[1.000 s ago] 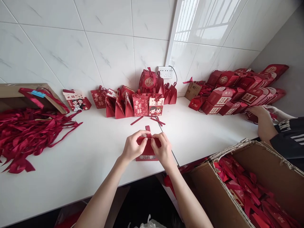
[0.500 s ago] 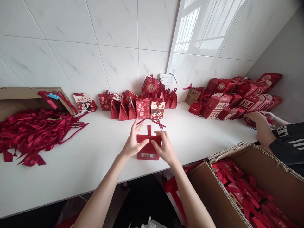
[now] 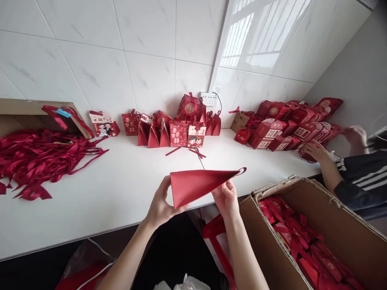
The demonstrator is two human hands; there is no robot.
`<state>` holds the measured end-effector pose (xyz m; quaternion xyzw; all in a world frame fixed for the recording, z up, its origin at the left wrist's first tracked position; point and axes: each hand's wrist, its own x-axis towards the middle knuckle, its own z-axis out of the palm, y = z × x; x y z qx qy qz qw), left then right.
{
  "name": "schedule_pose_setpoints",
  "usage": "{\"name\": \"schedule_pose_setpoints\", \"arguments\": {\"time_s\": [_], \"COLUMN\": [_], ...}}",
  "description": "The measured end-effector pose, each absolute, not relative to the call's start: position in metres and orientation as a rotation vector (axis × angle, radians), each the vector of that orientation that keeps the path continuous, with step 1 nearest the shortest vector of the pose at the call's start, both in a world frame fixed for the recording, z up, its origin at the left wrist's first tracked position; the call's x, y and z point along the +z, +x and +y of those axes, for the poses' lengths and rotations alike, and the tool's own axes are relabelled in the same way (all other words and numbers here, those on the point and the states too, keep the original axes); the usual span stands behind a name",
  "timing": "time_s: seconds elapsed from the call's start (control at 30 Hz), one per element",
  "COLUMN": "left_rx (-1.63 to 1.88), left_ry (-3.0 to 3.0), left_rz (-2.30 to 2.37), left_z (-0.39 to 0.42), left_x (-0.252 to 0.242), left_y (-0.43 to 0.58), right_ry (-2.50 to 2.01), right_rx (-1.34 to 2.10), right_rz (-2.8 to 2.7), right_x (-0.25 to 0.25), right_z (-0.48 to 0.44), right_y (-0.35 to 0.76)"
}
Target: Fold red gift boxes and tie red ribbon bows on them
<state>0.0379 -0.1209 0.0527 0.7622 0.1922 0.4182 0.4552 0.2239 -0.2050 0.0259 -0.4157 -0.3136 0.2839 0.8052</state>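
A red paper gift box (image 3: pixel 199 184) is held up over the front edge of the white counter (image 3: pixel 121 193), turned on its side so its pointed top faces right. My left hand (image 3: pixel 161 203) grips its wide left end, fingers curled under it. My right hand (image 3: pixel 226 197) holds it from below near the narrow end. Finished red boxes (image 3: pixel 178 131) stand in a cluster at the back by the wall.
A heap of red ribbons (image 3: pixel 42 157) spills from a flat carton (image 3: pixel 21 117) at the left. An open cardboard box (image 3: pixel 317 237) of flat red boxes stands at the lower right. Another person's hand (image 3: pixel 317 152) works by a stack of red boxes (image 3: pixel 290 121) at the right.
The red box stood on the counter under both hands; it is now lifted off, tipped sideways and drawn toward me. The other person's hands have shifted along the right stack.
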Motion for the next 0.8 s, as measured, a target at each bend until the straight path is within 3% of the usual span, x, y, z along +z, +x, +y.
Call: {"name": "schedule_pose_setpoints", "arguments": {"time_s": [0.43, 0.57, 0.8], "left_rx": [1.179, 1.145, 1.085], "left_ry": [2.208, 2.234, 1.828], "left_rz": [0.443, 0.363, 0.154], "left_z": [-0.194, -0.195, -0.176], "left_x": [0.103, 0.098, 0.073], "left_y": [0.078, 0.084, 0.090], "right_ry": [-1.041, -1.022, -0.810], "right_rx": [0.598, 0.512, 0.652], "right_rz": [-0.662, -0.627, -0.258], "right_x": [-0.001, 0.003, 0.035], "right_z": [-0.245, -0.257, -0.282], "right_y": [0.205, 0.209, 0.234]}}
